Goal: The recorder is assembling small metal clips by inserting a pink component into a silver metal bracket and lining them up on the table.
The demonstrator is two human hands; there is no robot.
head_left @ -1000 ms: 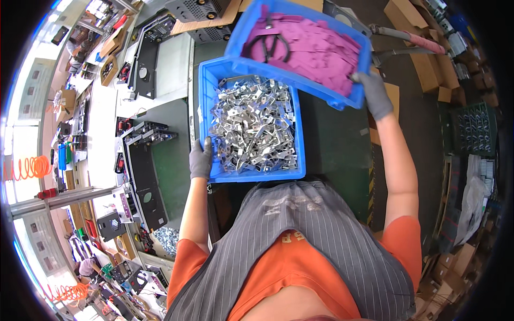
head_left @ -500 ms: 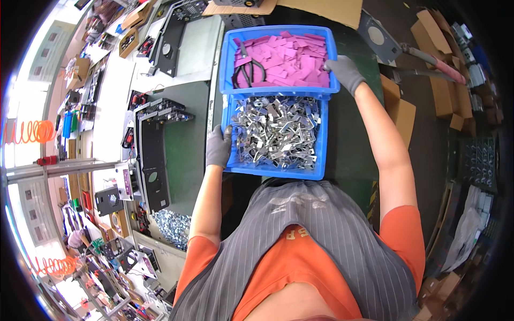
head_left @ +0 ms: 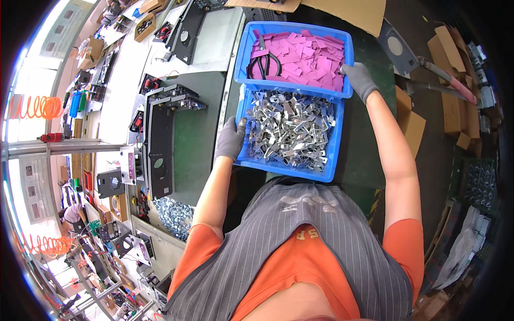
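Two blue plastic bins sit one behind the other in front of me. Pink slips of sheet material (head_left: pixel 300 56) fill the far bin (head_left: pixel 295 90), and black-handled pliers (head_left: pixel 262 65) lie on them at the left. The near bin (head_left: pixel 286 170) is full of small bent metal brackets (head_left: pixel 289 128). My left hand (head_left: pixel 231 140), in a grey glove, is closed on the near bin's left side, thumb over the rim. My right hand (head_left: pixel 361 81), gloved alike, grips the far bin's right rim. Fingers outside the walls are partly hidden.
To the left, a black metal frame (head_left: pixel 159 155) stands on the green-topped bench (head_left: pixel 187 166). Small shiny parts (head_left: pixel 174 216) lie in a heap nearer me. Cardboard (head_left: pixel 348 13) is beyond the bins. A panel with a round hole (head_left: pixel 395 45) and open cartons (head_left: pixel 411 125) are at the right.
The whole view has shifted and turned slightly, so the bins and both hands appear farther right. Both hands keep their holds, and the bins' contents look the same.
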